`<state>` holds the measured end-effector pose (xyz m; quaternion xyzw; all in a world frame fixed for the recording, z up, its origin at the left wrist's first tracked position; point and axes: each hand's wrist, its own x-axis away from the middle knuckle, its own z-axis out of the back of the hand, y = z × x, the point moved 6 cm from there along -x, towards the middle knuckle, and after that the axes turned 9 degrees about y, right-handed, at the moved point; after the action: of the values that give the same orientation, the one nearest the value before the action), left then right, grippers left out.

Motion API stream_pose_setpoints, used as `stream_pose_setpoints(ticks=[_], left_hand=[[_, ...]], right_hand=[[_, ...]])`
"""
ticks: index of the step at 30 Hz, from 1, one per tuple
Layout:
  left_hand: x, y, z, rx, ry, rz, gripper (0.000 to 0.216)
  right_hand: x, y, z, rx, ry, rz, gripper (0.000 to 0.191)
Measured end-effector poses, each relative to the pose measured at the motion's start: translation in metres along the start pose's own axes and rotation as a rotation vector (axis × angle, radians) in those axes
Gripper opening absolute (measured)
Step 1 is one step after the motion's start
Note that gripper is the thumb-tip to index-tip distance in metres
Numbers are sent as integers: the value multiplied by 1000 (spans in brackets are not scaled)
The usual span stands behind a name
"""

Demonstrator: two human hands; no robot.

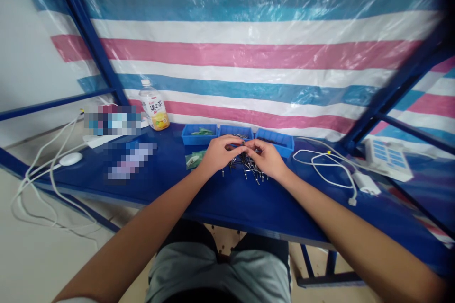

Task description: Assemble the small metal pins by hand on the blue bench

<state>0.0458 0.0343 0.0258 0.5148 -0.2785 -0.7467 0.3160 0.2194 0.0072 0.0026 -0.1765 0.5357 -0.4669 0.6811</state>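
Observation:
My left hand point(223, 152) and my right hand point(266, 157) meet over a loose pile of thin metal pins point(251, 170), shiny and dark, which look like blind rivets. Fingers and thumb are pinched together on both hands, with the fingertips almost touching. Something small and dark seems to sit between them, too small to make out. Just behind the hands stand three blue bins: the left bin point(195, 140) has green packets in it, the middle bin point(227, 129) holds small metal pieces, and the right bin point(286, 148) holds dark pieces. My hands partly hide the middle bin and the pile.
Green plastic packets point(194, 161) lie left of my left hand. A drink bottle point(155, 106) stands at the back left, near blurred items and a white cable point(53, 170). To the right are a white charger point(366, 182) and a power strip point(388, 158). Blue frame posts flank the table point(227, 203).

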Motion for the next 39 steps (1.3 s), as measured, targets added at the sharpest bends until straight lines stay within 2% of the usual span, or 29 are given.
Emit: stream_pose_setpoints(ticks=[6,12,15,19,23,29,32,35,37,39], left_hand=[[-2,8,1,-8,-18,-53,15],[-1,3,-1,10,-28,-21,23],[-1,-1,1,41,18,31,31],[-2,-5,6,36,90,74,30],[-4,-5,9,16,109,95,29],[-3,-4,9,7,116,91,26],[-3,-4,9,-8,114,88,27],[-3,-5,9,-15,109,93,28],[-3,-5,9,-11,106,91,28],[-3,-5,9,-4,106,82,28]], right_hand=[[-1,0,1,-66,-25,-56,24],[-1,-2,2,-149,-26,-140,29],[-4,3,4,-244,24,-237,35],[-9,18,13,-353,119,-366,40],[-9,36,22,-381,236,-497,38],[-9,43,24,-526,316,-586,42],[-9,47,27,-501,322,-620,45],[-10,41,28,-342,238,-523,47],[-12,27,26,-121,139,-300,41],[-10,7,17,152,11,-2,27]])
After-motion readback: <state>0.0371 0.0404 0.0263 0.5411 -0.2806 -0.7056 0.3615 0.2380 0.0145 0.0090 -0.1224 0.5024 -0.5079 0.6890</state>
